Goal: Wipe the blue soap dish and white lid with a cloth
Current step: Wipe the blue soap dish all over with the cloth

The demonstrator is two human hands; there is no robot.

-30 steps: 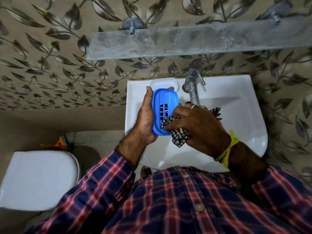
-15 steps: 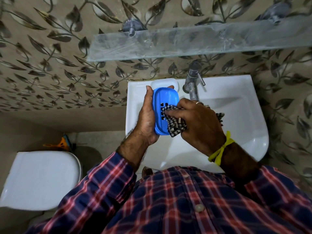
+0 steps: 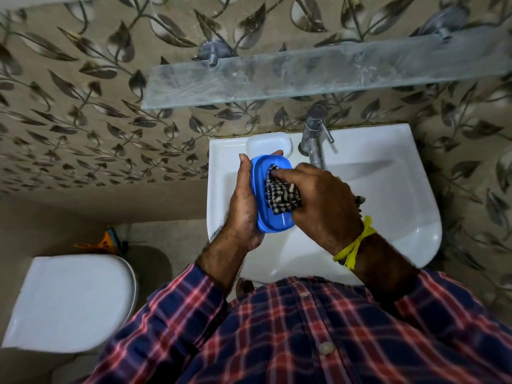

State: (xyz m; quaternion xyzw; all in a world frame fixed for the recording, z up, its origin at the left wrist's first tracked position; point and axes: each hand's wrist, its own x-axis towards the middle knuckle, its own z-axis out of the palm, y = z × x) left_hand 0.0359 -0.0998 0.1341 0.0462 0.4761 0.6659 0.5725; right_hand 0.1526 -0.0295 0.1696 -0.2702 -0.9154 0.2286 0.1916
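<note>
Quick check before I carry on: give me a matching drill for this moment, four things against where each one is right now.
Things:
1. blue soap dish
2. white lid
3. checked cloth
4. tap

Places:
A. lying on the back rim of the sink, left of the tap
B. pressed into the dish by the right hand
C. held in the left hand over the basin
D. standing at the back of the sink, under the glass shelf

Pairs: 1-C, 2-A, 3-B, 4-D
</note>
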